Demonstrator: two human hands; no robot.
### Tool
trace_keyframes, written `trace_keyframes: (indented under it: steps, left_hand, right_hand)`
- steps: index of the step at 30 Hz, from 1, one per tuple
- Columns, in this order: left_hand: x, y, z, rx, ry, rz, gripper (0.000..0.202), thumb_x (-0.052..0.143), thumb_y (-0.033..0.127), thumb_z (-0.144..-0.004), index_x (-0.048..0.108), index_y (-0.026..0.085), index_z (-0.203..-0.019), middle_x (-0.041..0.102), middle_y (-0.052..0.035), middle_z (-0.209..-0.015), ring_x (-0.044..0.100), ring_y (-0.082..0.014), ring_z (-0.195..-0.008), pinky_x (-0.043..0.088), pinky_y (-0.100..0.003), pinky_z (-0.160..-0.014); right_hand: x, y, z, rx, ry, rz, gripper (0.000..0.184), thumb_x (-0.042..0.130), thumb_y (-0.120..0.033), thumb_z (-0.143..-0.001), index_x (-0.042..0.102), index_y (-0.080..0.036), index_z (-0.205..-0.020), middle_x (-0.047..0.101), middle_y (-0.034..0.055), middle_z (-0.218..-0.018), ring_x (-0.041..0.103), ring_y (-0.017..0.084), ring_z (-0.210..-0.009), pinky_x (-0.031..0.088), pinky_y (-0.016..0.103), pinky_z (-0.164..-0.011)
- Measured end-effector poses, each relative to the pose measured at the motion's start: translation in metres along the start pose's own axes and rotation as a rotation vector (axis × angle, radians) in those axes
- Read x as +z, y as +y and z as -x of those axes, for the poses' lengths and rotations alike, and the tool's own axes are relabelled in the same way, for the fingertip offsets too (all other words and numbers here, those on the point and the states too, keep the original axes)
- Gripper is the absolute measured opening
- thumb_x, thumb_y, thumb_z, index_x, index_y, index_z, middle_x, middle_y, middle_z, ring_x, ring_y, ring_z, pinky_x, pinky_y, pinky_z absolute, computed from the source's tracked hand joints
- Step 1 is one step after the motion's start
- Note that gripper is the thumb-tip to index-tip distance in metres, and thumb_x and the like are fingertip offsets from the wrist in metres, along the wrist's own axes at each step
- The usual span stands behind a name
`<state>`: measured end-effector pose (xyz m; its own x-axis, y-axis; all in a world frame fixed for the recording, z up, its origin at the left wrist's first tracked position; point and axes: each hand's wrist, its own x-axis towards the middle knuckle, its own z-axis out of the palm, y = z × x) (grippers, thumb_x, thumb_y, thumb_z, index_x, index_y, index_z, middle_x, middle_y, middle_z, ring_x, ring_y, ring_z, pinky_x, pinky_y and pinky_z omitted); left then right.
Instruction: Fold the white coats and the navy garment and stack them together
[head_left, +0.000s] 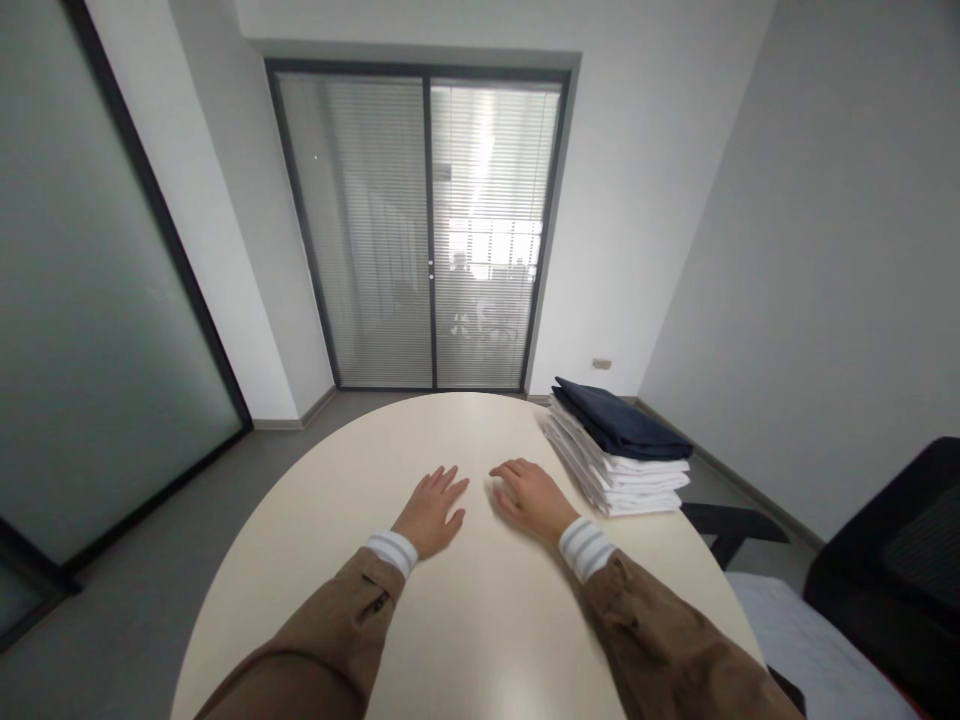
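Note:
My left hand [433, 510] lies flat on the round cream table [315, 560], palm down, fingers stretched out and slightly apart, holding nothing. A hand's width to its right, my right hand [529, 495] also rests on the tabletop with its fingers loosely curved and nothing in them. Both arms wear brown sleeves with striped white cuffs. To the right of my right hand, near the table's far right edge, stands a stack of folded white cloths [611, 470] topped by a folded dark navy cloth [619, 420].
A black chair [892, 570] stands at the right beside the table. Glass sliding doors with blinds [427, 230] fill the far wall. A frosted glass partition [82, 300] runs along the left, and grey floor surrounds the table.

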<state>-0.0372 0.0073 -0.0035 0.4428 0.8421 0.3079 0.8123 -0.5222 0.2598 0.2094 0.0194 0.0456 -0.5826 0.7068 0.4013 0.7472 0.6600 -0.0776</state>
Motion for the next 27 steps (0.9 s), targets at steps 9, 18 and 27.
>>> trace_keyframes:
  steps: [9, 18, 27]
  left_hand:
    - [-0.001, 0.003, -0.002, -0.042, -0.153, -0.011, 0.052, 0.044, 0.041, -0.099, 0.048, 0.024, -0.148, 0.035, -0.0099, -0.16, 0.026, -0.0329, -0.149, 0.023, -0.054, -0.12]
    - [0.001, 0.004, -0.004, -0.045, -0.173, -0.024, 0.052, 0.043, 0.042, -0.1, 0.046, 0.024, -0.149, 0.033, -0.0096, -0.161, 0.024, -0.0322, -0.15, 0.022, -0.054, -0.12]
    - [0.004, 0.001, -0.003, -0.044, -0.165, -0.022, 0.052, 0.043, 0.043, -0.1, 0.046, 0.025, -0.149, 0.032, -0.0089, -0.161, 0.024, -0.0316, -0.15, 0.022, -0.053, -0.12]
  right_hand:
    - [0.03, 0.004, 0.015, 0.169, -0.307, -0.205, 0.063, 0.039, -0.054, -0.099, 0.04, -0.022, -0.153, 0.03, 0.011, -0.162, 0.023, 0.031, -0.151, 0.018, 0.054, -0.121]
    - [0.031, 0.006, 0.014, 0.174, -0.324, -0.229, 0.064, 0.039, -0.054, -0.098, 0.039, -0.021, -0.153, 0.029, 0.0109, -0.162, 0.021, 0.031, -0.151, 0.016, 0.053, -0.122]
    - [0.031, 0.005, 0.014, 0.179, -0.325, -0.227, 0.065, 0.039, -0.054, -0.098, 0.039, -0.021, -0.153, 0.029, 0.0108, -0.162, 0.021, 0.031, -0.151, 0.016, 0.053, -0.122]
